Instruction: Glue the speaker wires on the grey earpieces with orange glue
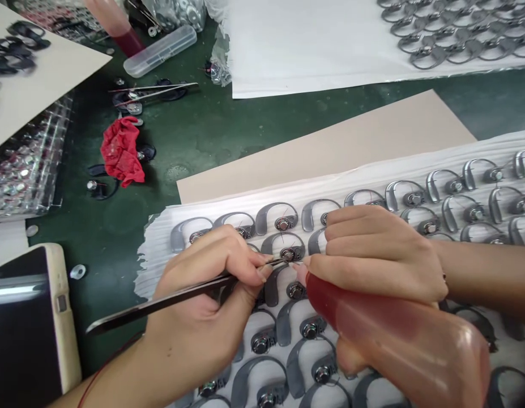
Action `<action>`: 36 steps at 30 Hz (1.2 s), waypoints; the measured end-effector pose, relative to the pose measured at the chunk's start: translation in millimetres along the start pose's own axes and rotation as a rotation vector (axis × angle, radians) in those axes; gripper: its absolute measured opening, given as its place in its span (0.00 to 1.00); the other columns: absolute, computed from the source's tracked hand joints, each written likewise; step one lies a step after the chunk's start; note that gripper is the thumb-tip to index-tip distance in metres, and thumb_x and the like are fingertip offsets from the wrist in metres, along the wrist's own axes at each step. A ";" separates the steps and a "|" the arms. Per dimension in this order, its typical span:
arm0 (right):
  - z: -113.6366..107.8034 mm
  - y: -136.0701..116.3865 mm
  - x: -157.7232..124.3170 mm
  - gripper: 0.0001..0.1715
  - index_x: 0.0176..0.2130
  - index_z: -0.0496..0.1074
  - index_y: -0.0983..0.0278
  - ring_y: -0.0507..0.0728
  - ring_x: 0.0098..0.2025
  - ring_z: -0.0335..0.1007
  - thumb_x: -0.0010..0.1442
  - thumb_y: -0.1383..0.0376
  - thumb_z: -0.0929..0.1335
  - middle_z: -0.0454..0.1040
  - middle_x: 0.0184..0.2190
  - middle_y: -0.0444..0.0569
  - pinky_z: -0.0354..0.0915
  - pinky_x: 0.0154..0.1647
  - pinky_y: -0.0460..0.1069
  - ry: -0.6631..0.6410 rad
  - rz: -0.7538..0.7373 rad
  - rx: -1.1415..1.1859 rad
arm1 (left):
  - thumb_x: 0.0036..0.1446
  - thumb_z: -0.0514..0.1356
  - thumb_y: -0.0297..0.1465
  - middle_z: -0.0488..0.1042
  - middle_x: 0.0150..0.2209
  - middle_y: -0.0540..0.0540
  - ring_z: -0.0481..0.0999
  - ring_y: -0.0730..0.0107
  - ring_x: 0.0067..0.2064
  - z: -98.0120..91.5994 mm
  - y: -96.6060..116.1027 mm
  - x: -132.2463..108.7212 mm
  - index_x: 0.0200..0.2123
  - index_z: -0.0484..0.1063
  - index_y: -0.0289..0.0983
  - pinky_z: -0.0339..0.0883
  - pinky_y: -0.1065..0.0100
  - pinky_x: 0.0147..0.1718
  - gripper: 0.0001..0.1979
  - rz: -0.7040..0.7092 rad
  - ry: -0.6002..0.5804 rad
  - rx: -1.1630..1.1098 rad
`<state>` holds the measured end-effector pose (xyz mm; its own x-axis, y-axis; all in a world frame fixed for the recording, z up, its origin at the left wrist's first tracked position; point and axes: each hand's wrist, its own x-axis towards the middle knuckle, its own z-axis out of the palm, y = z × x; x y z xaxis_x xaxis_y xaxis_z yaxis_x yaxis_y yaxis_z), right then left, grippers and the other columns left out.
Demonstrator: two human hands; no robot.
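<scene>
My left hand point(203, 272) grips dark metal tweezers point(160, 304), their tips at the small round part of a grey ear-hook piece point(283, 243). My right hand point(372, 255) is closed around a soft translucent squeeze bottle point(406, 345) with red liquid in it. The bottle lies tilted, its nozzle end close to the tweezer tips; whether it touches the piece I cannot tell. Rows of similar ear-hook pieces point(277, 218), each with a round metal-faced part, lie on white foam sheeting point(158, 249) beneath both hands.
At the left are a phone point(24, 323), a clear tray of small parts point(28, 170) and a crumpled red cloth point(122, 152). Farther back lie other tweezers point(160, 93), a clear plastic case point(160, 51) and another red-liquid bottle point(118, 28). Cardboard point(330, 141) lies behind the foam.
</scene>
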<state>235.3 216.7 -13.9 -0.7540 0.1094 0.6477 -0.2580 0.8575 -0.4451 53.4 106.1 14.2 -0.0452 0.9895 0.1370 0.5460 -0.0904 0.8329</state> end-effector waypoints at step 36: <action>27.2 15.3 5.5 0.21 0.25 0.57 0.63 0.45 0.14 0.47 0.47 0.49 0.65 0.54 0.13 0.36 0.46 0.17 0.45 0.251 0.009 0.116 | 0.56 0.54 0.30 0.67 0.23 0.54 0.70 0.79 0.26 -0.4 -15.8 -3.3 0.20 0.58 0.37 0.64 0.79 0.25 0.13 0.061 -0.010 0.123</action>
<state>210.7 216.8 -34.0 -0.5866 0.2503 0.7703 -0.3302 0.7945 -0.5096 44.5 104.3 0.8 -0.0008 0.9838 0.1791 0.6462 -0.1362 0.7509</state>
